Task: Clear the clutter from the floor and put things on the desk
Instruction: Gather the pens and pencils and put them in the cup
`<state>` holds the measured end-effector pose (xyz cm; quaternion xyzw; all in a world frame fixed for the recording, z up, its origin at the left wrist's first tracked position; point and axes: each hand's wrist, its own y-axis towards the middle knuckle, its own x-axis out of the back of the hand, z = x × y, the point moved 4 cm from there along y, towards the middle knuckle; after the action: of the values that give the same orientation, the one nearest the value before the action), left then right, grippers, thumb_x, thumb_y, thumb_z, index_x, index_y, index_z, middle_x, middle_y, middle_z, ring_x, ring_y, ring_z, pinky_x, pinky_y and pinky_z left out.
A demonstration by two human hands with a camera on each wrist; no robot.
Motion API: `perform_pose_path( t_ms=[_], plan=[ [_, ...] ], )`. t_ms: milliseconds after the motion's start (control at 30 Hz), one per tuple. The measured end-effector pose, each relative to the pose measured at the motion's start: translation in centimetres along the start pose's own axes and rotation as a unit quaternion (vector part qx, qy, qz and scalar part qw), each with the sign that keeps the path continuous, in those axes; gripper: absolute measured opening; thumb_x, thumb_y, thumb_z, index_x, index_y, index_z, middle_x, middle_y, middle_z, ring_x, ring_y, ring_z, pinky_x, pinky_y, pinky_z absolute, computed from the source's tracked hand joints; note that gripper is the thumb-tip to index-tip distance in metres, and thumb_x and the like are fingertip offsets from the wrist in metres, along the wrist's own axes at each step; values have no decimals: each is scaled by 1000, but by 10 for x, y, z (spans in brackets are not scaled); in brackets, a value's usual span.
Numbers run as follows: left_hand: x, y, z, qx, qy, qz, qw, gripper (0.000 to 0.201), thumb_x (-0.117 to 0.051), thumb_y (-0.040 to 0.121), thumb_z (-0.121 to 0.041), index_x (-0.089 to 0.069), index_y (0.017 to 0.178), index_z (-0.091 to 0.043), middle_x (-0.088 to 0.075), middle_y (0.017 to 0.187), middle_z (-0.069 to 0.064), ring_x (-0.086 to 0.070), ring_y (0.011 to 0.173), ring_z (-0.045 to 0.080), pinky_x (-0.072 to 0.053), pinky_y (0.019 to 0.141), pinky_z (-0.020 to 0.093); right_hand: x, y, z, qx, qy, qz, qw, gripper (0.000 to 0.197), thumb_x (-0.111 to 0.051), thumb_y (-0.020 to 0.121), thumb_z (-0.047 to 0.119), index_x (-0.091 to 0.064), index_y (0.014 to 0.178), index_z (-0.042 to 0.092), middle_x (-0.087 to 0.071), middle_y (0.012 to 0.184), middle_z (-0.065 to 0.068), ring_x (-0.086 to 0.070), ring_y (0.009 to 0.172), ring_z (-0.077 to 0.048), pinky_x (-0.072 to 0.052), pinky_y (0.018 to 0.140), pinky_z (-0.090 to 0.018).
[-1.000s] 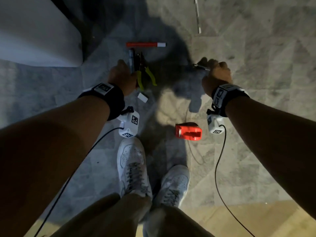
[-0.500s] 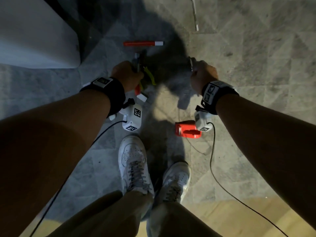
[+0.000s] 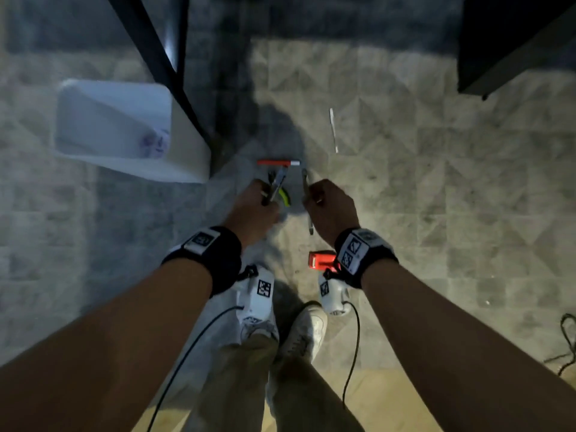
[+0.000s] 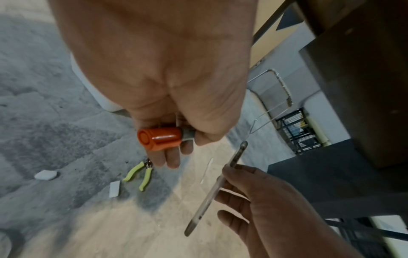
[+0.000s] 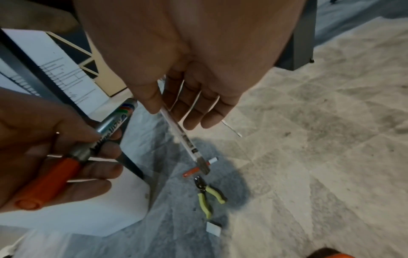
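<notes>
My left hand (image 3: 260,204) grips a silver marker with an orange cap (image 4: 159,138), held above the floor. My right hand (image 3: 328,205) pinches a thin clear pen (image 5: 184,139) between thumb and fingers, close beside the left hand. Below them on the tiled floor lie a red pen with a white end (image 3: 277,163), green-handled pliers (image 5: 207,197), a small white eraser (image 5: 213,228) and a red object (image 3: 321,260) near my right wrist. A thin white stick (image 3: 333,129) lies farther out.
A white bin (image 3: 124,129) stands at the left beside a black desk leg (image 3: 162,67). Dark furniture (image 3: 514,42) fills the upper right corner. A loose cable (image 3: 567,338) lies at the right edge. My white shoes (image 3: 308,332) are below the hands.
Both hands have come up off the floor with the marker and the pen and drawn closer together. The view has pulled back and now takes in the bin and desk leg.
</notes>
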<state>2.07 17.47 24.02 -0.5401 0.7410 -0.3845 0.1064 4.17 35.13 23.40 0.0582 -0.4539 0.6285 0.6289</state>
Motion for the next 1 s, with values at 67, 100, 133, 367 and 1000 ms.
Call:
perform_pose_path(
  t_ms=[67,100,133,367,1000],
  plan=[
    [11,-41,-29,-14,2,-3,1000,16,-60,93,-9,-50,91,-21,-58,78,6,-62,72,32,-54,71,46,31,-29,29,16,6,-2,1000,17,-62,95,28,-66,107,17,-74,104,-10,-67,100,-35,-49,79,-33],
    [18,-60,-42,-15,4,-13,1000,13,-60,93,-11,-50,93,-20,-59,81,7,-65,78,37,-56,74,49,48,-44,44,31,13,-5,999,15,-64,94,27,-66,106,18,-74,101,-8,-68,98,-34,-52,83,-36],
    [25,-79,-57,-16,11,-24,1000,13,-59,93,-11,-50,96,-20,-60,84,8,-66,83,39,-55,75,51,64,-58,59,52,22,-7,998,12,-66,92,26,-67,103,20,-75,97,-7,-69,94,-34,-55,83,-40],
    [77,-213,-185,-92,-19,-91,991,17,-59,96,-23,-51,80,-23,-61,66,-1,-60,54,8,-49,60,33,182,-150,171,192,66,-29,979,6,-67,89,29,-63,93,30,-66,79,11,-64,69,-9,-59,62,-44],
    [328,-196,-444,-331,-211,-104,914,11,-51,101,-36,-55,94,-28,-52,79,-6,-49,71,11,-41,68,33,324,-136,500,327,148,-104,928,25,-69,93,15,-66,109,35,-70,84,10,-67,72,-8,-56,69,-30]
  ],
)
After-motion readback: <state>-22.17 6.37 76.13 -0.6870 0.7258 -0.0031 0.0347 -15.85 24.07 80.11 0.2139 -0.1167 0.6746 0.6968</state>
